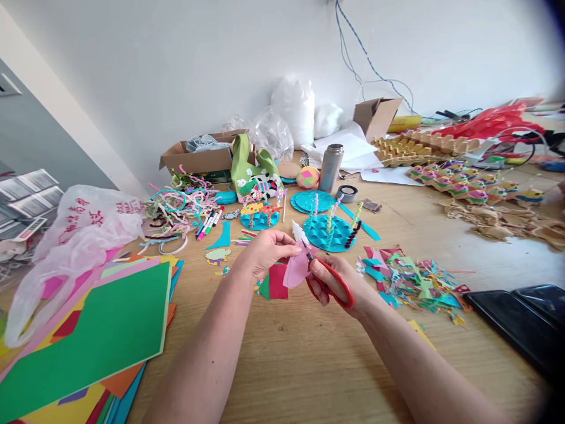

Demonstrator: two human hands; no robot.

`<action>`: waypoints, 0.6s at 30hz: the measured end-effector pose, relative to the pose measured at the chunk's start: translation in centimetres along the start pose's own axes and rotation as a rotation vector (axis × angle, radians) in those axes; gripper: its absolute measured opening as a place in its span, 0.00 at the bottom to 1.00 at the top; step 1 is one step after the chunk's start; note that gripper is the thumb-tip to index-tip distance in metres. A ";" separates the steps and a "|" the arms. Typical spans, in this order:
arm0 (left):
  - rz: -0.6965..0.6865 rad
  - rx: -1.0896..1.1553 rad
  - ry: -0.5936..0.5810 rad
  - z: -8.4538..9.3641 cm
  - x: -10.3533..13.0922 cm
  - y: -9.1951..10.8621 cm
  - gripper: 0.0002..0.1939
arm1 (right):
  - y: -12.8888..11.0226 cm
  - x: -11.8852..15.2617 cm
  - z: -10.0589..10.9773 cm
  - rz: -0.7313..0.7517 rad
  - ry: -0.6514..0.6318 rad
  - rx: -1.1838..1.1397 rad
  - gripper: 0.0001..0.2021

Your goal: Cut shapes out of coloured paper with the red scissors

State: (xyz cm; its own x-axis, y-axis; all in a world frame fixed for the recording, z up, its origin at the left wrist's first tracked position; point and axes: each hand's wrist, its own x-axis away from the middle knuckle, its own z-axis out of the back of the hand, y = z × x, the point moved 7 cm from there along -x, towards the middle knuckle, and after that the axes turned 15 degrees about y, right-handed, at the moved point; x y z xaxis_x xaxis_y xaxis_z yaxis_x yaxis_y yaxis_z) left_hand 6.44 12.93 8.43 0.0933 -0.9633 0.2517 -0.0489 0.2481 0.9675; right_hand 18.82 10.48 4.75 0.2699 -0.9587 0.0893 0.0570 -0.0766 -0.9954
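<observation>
Between finger and thumb, my left hand (278, 250) pinches a piece of pink paper (296, 270) above the table. My right hand (338, 282) is closed round the red handles of a pair of scissors (345, 300), and the blades meet the paper's right side. Under the paper lie red and green paper pieces (279, 281). Just beyond my hands, a white glue bottle nozzle (298, 231) shows in part. Behind it sits a blue scalloped disc (324, 238) with fuzzy pipe cleaners standing up. A smaller blue disc (259, 221) carries orange and yellow fish cut-outs.
Coloured paper sheets (119, 335) are stacked at the left, near a plastic bag (88, 235). Paper scraps (419, 280) lie to the right, with a black phone (512, 324) beyond. A grey flask (331, 169), tape roll (346, 193), markers (209, 224) and pipe cleaner heap (185, 206) stand farther back.
</observation>
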 end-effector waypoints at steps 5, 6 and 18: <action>0.000 0.014 -0.012 -0.3 0.0 -0.1 0.12 | 0.1 0.1 0.0 0.002 -0.003 0.033 0.27; -0.002 0.014 -0.014 -0.4 -0.1 -0.2 0.11 | 0.0 0.1 0.0 0.005 -0.004 0.035 0.28; 0.002 0.011 -0.023 -0.5 0.0 -0.2 0.12 | -0.1 0.1 0.0 -0.011 0.008 -0.010 0.29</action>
State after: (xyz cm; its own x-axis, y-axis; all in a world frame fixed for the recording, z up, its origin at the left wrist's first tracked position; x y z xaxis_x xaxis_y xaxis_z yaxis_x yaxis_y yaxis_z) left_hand 6.90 12.97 8.24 0.0705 -0.9650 0.2527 -0.0602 0.2487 0.9667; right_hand 18.84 10.37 4.91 0.2612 -0.9601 0.0999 0.0498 -0.0900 -0.9947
